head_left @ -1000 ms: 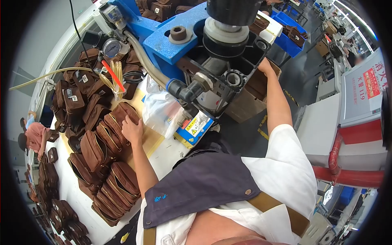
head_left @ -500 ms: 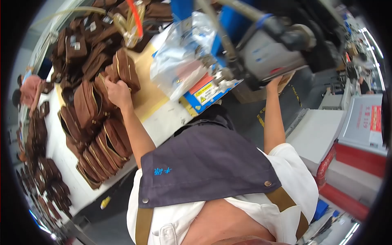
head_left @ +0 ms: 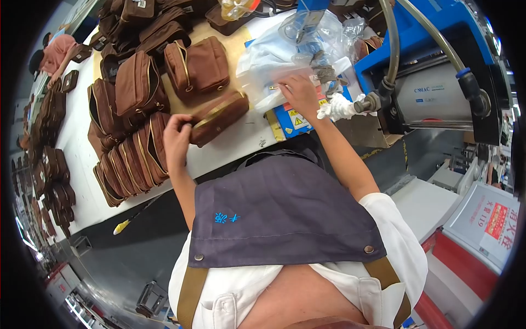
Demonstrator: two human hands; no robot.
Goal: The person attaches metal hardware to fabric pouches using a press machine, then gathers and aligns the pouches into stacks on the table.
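1. The left hand (head_left: 178,138) appears to pinch the left end of a brown fabric zip bag (head_left: 220,118), mid-frame on the white tabletop (head_left: 241,143), probably steadying it.
2. The right hand (head_left: 300,93), fingers loosely bent, is over a translucent plastic bag (head_left: 264,68), upper centre; I cannot tell whether it grips the film.
3. Left of centre, brown bags with gold-coloured zips (head_left: 131,164) stand packed on edge, presumably saving room.

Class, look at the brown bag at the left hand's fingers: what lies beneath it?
Beyond the brown bag at the left hand, a tan surface shows; on its near side, white tabletop. Whatever lies directly beneath is covered, so it cannot be seen.
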